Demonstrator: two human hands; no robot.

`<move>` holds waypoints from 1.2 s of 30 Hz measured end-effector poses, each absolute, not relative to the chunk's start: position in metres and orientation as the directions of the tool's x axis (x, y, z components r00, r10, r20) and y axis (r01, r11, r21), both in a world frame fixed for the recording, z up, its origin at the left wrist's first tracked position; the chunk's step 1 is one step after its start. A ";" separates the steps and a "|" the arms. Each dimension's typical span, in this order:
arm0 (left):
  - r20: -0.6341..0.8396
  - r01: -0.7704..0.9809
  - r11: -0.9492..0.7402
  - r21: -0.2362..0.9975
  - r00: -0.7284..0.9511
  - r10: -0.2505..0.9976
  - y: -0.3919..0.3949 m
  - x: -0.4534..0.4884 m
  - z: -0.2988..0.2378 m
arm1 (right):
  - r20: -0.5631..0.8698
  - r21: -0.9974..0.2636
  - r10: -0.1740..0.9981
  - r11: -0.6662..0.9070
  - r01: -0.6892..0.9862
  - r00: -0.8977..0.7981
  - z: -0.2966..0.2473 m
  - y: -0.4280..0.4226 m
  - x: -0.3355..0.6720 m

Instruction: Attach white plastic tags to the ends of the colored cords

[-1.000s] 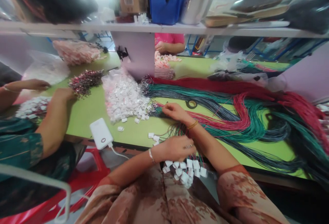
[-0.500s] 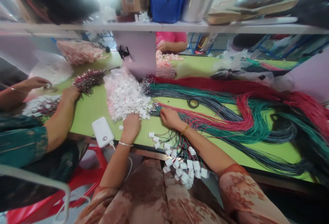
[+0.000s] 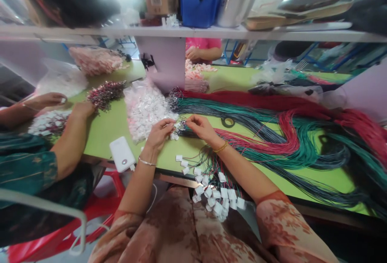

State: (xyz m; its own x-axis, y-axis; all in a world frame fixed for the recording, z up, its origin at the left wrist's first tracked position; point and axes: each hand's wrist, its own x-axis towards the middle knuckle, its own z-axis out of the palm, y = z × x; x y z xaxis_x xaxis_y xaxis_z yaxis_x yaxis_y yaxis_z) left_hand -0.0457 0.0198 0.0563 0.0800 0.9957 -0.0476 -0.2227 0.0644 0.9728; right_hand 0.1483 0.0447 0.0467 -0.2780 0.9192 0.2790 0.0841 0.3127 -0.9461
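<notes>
My left hand [image 3: 159, 135] is raised over the green table [image 3: 105, 128] with its fingers pinched on a small white connector at the edge of a heap of white connectors [image 3: 147, 108]. My right hand [image 3: 198, 127] faces it a few centimetres to the right, fingers pinched on the metal-tipped end of a thin wire from the long red, green and grey wire bundles [image 3: 281, 134]. Below my wrists, a bunch of wires with white connectors fitted [image 3: 216, 196] hangs over the table's front edge onto my lap.
A white power bank [image 3: 122, 159] with a cable lies left of my left arm. Another person's arms [image 3: 65, 134] work at the left beside a bunch of terminals [image 3: 105, 93]. A black tape ring [image 3: 226, 122] lies on the wires. A shelf [image 3: 193, 33] runs above.
My left hand went from holding the fitted bunch at the table edge to the connector heap, picked one up and rose toward my right hand, which stayed at the wire ends.
</notes>
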 end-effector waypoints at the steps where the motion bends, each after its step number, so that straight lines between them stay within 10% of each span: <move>1: -0.058 -0.305 0.084 0.949 0.096 0.994 0.023 -0.039 0.056 | 0.293 -0.943 0.916 0.324 0.077 -0.275 0.050 0.044 0.147; 11: -0.099 -0.590 0.207 0.780 0.210 0.973 0.034 -0.010 0.031 | 0.409 -0.788 0.887 0.461 0.409 -0.213 0.050 0.030 0.156; 21: -0.064 -0.387 0.091 0.918 0.082 0.995 0.030 -0.003 0.015 | 0.463 -0.570 0.817 0.571 0.590 -0.344 0.036 0.032 0.156; 36: -0.176 -0.186 0.173 0.967 0.005 0.984 0.029 -0.014 0.012 | 0.194 -0.731 0.909 0.385 0.564 -0.369 0.020 0.055 0.166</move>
